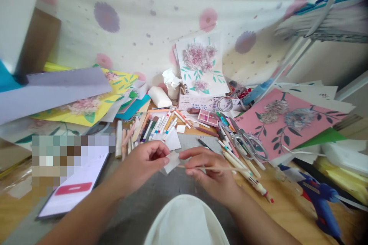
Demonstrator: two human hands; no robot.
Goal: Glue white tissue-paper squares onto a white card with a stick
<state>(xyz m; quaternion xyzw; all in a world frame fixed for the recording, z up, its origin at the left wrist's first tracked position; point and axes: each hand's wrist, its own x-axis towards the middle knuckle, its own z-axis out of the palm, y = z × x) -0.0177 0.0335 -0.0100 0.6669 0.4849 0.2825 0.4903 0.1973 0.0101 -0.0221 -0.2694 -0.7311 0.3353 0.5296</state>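
Note:
Between finger and thumb, my left hand (pixel 146 160) pinches a small, thin white paper square (pixel 173 160). My right hand (pixel 208 170) grips a thin wooden stick (pixel 237 169), whose tip points at the square. The stick's tip is close to the square's right corner; whether they touch I cannot tell. Another white paper piece (pixel 174 140) lies on the grey mat (pixel 189 141) just beyond my left hand. In front of me, low in the view, is a white rounded object (pixel 186 218), cut off by the frame's edge.
Markers (pixel 156 128), scissors (pixel 243 141) and a pink-toned palette (pixel 208 117) crowd the far side. A phone (pixel 77 183) lies left. A blue glue gun (pixel 319 195) is at right. Flower pictures on pink (pixel 299 107) and yellow sheets (pixel 115 92) flank the desk; another picture (pixel 198 65) stands behind.

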